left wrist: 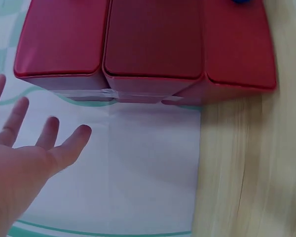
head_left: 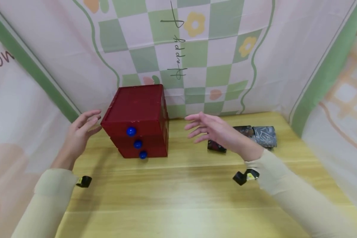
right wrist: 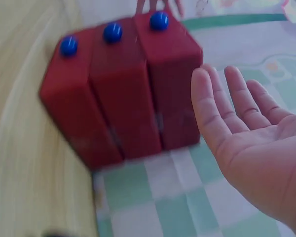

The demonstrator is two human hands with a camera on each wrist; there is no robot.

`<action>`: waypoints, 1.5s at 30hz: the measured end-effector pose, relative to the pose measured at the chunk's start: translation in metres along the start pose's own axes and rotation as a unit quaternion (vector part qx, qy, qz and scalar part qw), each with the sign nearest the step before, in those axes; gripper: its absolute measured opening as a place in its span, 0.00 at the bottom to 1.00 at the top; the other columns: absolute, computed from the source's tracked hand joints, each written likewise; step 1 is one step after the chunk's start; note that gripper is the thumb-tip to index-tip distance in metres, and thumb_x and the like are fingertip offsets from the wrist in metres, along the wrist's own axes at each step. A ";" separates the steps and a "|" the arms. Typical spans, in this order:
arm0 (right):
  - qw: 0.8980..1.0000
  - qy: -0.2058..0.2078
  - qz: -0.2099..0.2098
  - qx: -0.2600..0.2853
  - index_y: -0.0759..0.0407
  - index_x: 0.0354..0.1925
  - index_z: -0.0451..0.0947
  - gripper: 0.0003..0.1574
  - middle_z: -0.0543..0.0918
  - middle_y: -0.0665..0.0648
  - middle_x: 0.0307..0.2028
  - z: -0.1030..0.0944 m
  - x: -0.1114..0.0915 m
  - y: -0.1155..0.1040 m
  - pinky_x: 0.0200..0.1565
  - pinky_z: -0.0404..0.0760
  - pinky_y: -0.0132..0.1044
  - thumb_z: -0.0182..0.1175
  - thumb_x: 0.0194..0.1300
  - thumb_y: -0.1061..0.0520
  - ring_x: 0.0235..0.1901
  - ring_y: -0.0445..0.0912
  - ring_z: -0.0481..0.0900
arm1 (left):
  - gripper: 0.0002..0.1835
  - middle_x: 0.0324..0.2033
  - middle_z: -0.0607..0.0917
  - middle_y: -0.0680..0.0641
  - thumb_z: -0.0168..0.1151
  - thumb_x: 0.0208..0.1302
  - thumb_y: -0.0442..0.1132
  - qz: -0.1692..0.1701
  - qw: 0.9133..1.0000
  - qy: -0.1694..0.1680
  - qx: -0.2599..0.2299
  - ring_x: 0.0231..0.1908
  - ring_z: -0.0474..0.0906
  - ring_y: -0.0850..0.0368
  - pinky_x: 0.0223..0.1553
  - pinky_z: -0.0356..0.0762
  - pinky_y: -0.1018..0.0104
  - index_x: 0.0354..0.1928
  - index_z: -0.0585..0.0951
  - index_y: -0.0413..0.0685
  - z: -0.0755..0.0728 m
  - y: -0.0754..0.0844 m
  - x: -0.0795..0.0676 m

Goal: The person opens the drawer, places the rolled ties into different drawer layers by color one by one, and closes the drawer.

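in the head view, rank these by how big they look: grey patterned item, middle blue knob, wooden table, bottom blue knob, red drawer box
Largest to smallest:
1. wooden table
2. red drawer box
3. grey patterned item
4. middle blue knob and bottom blue knob, too alike to rank

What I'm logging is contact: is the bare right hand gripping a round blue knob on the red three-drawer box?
No, the right hand is empty and apart from the round blue knobs.

Left hand (left wrist: pixel 20 164) near red three-part box (left wrist: pixel 153 42), wooden tabletop (left wrist: pixel 241 163), white-green cloth (left wrist: pixel 143 168)
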State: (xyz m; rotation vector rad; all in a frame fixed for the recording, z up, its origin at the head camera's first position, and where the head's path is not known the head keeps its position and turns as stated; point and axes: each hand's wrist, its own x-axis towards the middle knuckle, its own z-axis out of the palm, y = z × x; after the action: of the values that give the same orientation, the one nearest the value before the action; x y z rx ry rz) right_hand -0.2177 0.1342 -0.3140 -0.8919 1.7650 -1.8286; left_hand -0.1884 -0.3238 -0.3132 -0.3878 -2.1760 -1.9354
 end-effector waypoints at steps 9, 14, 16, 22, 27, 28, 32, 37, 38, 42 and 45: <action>0.985 -0.065 0.076 0.139 0.63 0.74 0.60 0.42 0.72 0.69 0.66 0.056 0.054 0.015 0.58 0.78 0.55 0.40 0.80 0.34 0.58 0.61 0.79 | 0.13 0.63 0.73 0.45 0.47 0.79 0.32 -0.002 0.990 -0.020 -0.142 0.64 0.64 0.53 0.52 0.76 0.59 0.47 0.83 0.43 0.005 -0.015 0.020; 0.973 -0.078 0.121 0.182 0.61 0.75 0.58 0.40 0.76 0.64 0.64 0.090 0.077 0.027 0.56 0.80 0.51 0.40 0.81 0.36 0.57 0.58 0.81 | 0.18 0.68 0.69 0.39 0.43 0.79 0.33 0.013 0.988 -0.037 -0.147 0.69 0.58 0.51 0.57 0.66 0.49 0.47 0.85 0.42 0.007 -0.022 0.027; 0.967 -0.079 0.141 0.198 0.60 0.76 0.57 0.40 0.76 0.63 0.65 0.100 0.086 0.032 0.56 0.80 0.51 0.41 0.80 0.36 0.58 0.59 0.80 | 0.19 0.69 0.66 0.37 0.42 0.79 0.33 0.019 0.988 -0.039 -0.147 0.71 0.56 0.50 0.58 0.62 0.46 0.47 0.86 0.41 0.008 -0.024 0.030; 0.951 -0.075 0.178 0.242 0.61 0.76 0.54 0.44 0.75 0.64 0.67 0.124 0.109 0.045 0.62 0.73 0.57 0.42 0.79 0.33 0.63 0.62 0.75 | 0.22 0.71 0.65 0.39 0.39 0.78 0.33 0.022 0.986 -0.022 -0.163 0.72 0.54 0.50 0.63 0.59 0.44 0.45 0.87 0.42 0.008 -0.031 0.034; 0.941 -0.064 0.186 0.275 0.61 0.74 0.56 0.43 0.75 0.64 0.66 0.133 0.119 0.050 0.65 0.68 0.58 0.42 0.78 0.32 0.64 0.63 0.74 | 0.20 0.72 0.64 0.39 0.41 0.77 0.29 0.040 0.983 -0.025 -0.178 0.73 0.52 0.47 0.61 0.70 0.59 0.45 0.87 0.42 0.009 -0.039 0.036; 0.940 -0.063 0.187 0.279 0.61 0.73 0.57 0.43 0.76 0.63 0.65 0.135 0.121 0.051 0.64 0.69 0.58 0.42 0.78 0.32 0.64 0.63 0.74 | 0.20 0.72 0.64 0.39 0.41 0.77 0.29 0.045 0.982 -0.028 -0.180 0.73 0.52 0.46 0.60 0.72 0.62 0.46 0.87 0.42 0.009 -0.040 0.036; 0.936 -0.060 0.191 0.288 0.59 0.72 0.60 0.42 0.77 0.61 0.64 0.140 0.128 0.052 0.64 0.71 0.56 0.43 0.78 0.32 0.64 0.62 0.74 | 0.21 0.73 0.64 0.38 0.40 0.75 0.25 0.066 0.979 -0.036 -0.192 0.73 0.53 0.42 0.61 0.71 0.65 0.45 0.86 0.39 0.010 -0.044 0.039; 0.936 -0.044 0.185 0.295 0.59 0.71 0.64 0.41 0.79 0.60 0.62 0.146 0.132 0.053 0.63 0.72 0.55 0.44 0.78 0.32 0.63 0.62 0.76 | 0.23 0.70 0.69 0.37 0.37 0.68 0.23 0.096 0.972 -0.012 -0.212 0.71 0.57 0.41 0.65 0.65 0.63 0.35 0.85 0.40 0.018 -0.049 0.042; 0.937 -0.038 0.183 0.294 0.59 0.70 0.65 0.40 0.80 0.60 0.62 0.147 0.132 0.053 0.63 0.73 0.55 0.44 0.78 0.32 0.62 0.62 0.76 | 0.22 0.70 0.69 0.37 0.37 0.67 0.22 0.100 0.971 -0.009 -0.216 0.71 0.58 0.41 0.65 0.64 0.63 0.34 0.84 0.40 0.020 -0.051 0.043; 0.938 -0.016 0.179 0.296 0.60 0.70 0.66 0.40 0.81 0.60 0.60 0.150 0.130 0.057 0.61 0.75 0.54 0.45 0.78 0.32 0.61 0.62 0.78 | 0.20 0.70 0.69 0.39 0.38 0.66 0.23 0.102 0.969 -0.008 -0.223 0.71 0.57 0.42 0.64 0.65 0.63 0.33 0.82 0.41 0.024 -0.057 0.041; 0.936 -0.003 0.176 0.305 0.61 0.68 0.67 0.40 0.82 0.60 0.59 0.151 0.130 0.057 0.60 0.76 0.55 0.46 0.77 0.32 0.59 0.62 0.79 | 0.19 0.71 0.67 0.38 0.39 0.67 0.24 0.100 0.970 -0.008 -0.221 0.71 0.56 0.41 0.64 0.66 0.63 0.34 0.82 0.42 0.025 -0.058 0.041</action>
State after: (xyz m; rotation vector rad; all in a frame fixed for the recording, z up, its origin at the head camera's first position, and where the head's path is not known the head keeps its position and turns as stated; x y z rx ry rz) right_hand -0.2067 -0.0688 -0.3553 -0.3095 1.1318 -1.9360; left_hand -0.2459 -0.3029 -0.3575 -0.6668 -1.6200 -2.2895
